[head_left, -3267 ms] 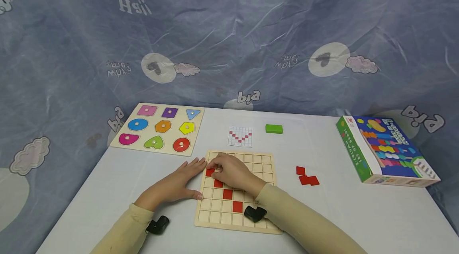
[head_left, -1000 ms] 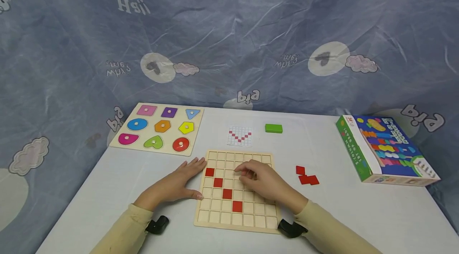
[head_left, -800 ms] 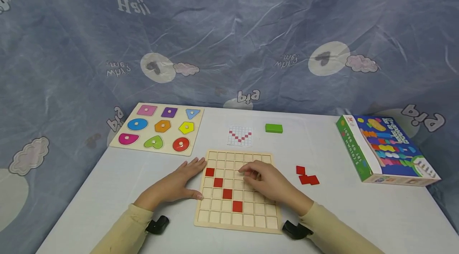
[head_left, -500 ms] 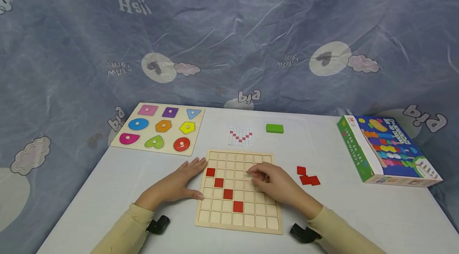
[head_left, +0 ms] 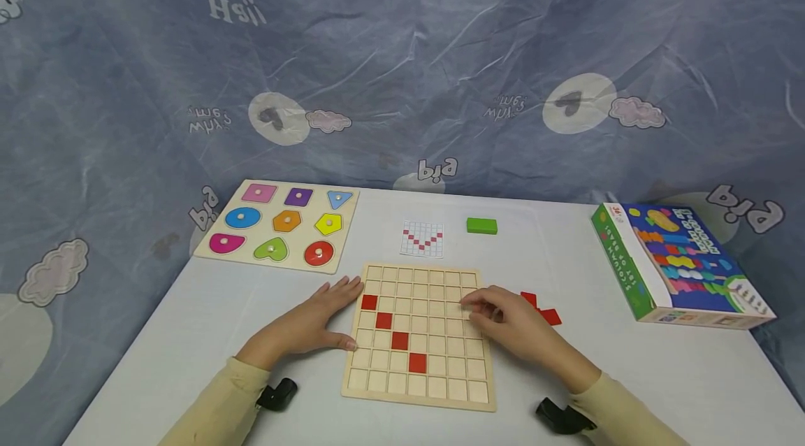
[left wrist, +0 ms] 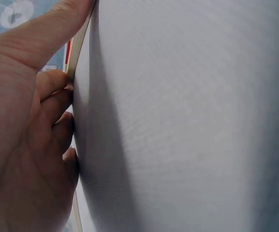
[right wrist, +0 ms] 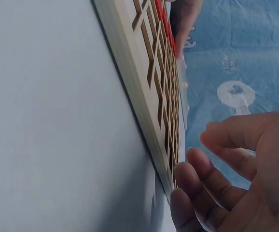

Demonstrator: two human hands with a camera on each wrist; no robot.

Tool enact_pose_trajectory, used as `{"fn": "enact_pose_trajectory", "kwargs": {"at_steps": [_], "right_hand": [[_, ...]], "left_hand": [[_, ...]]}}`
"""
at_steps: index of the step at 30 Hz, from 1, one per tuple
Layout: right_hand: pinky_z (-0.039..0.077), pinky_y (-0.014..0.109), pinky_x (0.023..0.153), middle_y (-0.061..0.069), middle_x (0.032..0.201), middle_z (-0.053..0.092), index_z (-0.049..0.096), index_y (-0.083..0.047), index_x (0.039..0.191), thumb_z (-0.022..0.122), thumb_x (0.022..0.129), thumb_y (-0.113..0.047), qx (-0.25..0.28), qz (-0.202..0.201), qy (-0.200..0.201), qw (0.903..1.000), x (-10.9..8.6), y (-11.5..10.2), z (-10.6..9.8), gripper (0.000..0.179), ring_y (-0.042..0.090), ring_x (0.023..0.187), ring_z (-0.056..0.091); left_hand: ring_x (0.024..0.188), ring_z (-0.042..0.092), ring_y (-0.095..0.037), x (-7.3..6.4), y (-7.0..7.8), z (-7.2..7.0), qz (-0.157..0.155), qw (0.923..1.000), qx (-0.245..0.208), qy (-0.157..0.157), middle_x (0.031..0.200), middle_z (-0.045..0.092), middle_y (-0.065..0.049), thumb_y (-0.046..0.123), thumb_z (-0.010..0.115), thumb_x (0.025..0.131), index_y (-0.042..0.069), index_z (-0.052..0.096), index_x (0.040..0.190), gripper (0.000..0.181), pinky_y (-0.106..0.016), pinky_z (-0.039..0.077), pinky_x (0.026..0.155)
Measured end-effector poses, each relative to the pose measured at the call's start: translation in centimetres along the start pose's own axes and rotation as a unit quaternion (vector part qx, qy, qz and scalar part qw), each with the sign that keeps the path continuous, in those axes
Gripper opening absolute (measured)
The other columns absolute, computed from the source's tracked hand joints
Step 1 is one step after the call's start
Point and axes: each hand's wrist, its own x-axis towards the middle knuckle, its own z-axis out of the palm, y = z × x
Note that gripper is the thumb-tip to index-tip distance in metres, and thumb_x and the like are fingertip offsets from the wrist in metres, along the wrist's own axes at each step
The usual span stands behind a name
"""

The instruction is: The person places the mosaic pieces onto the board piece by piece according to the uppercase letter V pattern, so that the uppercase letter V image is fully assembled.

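A light wooden grid board lies in the middle of the table. Red square tiles sit in its cells along a diagonal, from the left column's tile down to the lowest tile. My left hand rests with spread, straight fingers along the board's left edge, thumb at the rim. Over the board's right edge hovers my right hand, its fingers loosely bent; in the right wrist view nothing shows between the thumb and fingers. Loose red tiles lie right of the board, partly hidden behind that hand.
Behind the board lies a small card printed with a red V pattern, and beside it a green block. A shape puzzle with colourful knobbed pieces is at the back left. A bead-set box stands at the right.
My right hand released a red tile at the board's left column, then moved right across the board to its right edge, overlapping the loose tiles. The left hand stays in place.
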Motion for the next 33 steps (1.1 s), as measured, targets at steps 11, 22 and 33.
{"fn": "enact_pose_trajectory", "kwargs": {"at_steps": [11, 22, 33], "right_hand": [[0.052, 0.023, 0.069, -0.012, 0.095, 0.063, 0.073, -0.017, 0.116, 0.073, 0.095, -0.012, -0.029, -0.008, 0.022, 0.9993, -1.4, 2.3, -2.1, 0.022, 0.004, 0.083, 0.057], [0.051, 0.023, 0.067, -0.008, 0.094, 0.063, 0.074, -0.016, 0.111, 0.076, 0.091, -0.007, -0.064, -0.003, 0.035, 0.9973, -2.6, 4.6, -4.3, 0.023, 0.004, 0.080, 0.055], [0.047, 0.025, 0.065, -0.007, 0.098, 0.065, 0.075, -0.020, 0.112, 0.081, 0.087, -0.010, -0.106, 0.024, 0.026, 0.9938, -3.2, 6.2, -5.9, 0.028, 0.007, 0.079, 0.052]], "left_hand": [[0.156, 0.015, -0.025, 0.0, 0.0, 0.0, -0.011, 0.9999, 0.004, -0.002, 0.167, 0.026, -0.001, 0.057, 0.083, 0.075, 0.017, 0.030, 0.162, 0.109, -0.049, 0.011, 0.127], [0.156, 0.016, -0.024, -0.1, 0.2, -0.1, -0.022, 0.9997, 0.004, -0.003, 0.167, 0.027, 0.000, 0.056, 0.084, 0.074, 0.019, 0.030, 0.162, 0.109, -0.048, 0.012, 0.127], [0.156, 0.016, -0.026, 0.0, 0.3, -0.1, -0.017, 0.9999, 0.001, -0.001, 0.167, 0.028, -0.002, 0.056, 0.083, 0.075, 0.017, 0.031, 0.161, 0.108, -0.049, 0.012, 0.127]]}}
